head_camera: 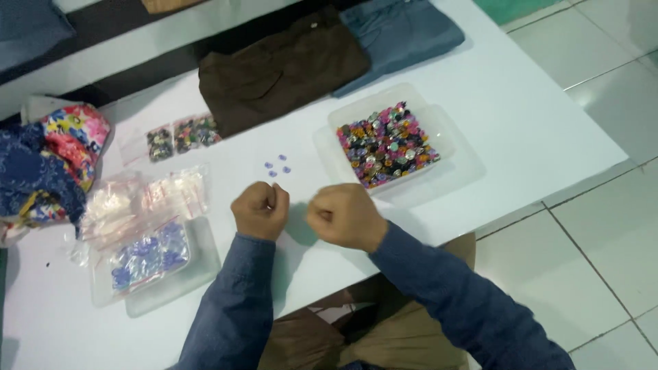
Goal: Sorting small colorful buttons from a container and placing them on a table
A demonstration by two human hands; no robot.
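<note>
Above the white table (521,116) beside pale floor tiles (603,233), both hands' grips are clenched.

I see four small lilac buttons (277,165) lying loose on the white table (521,116); flat, clustered. They sit just beyond both fists.

Folded brown trousers (281,68) and blue ones (401,31) lie beyond, a floral cloth (58,154), perhaps bundled, far left

Two fisted hands, left hand (260,210) and right hand (345,216), near purple buttons (277,165)
</note>
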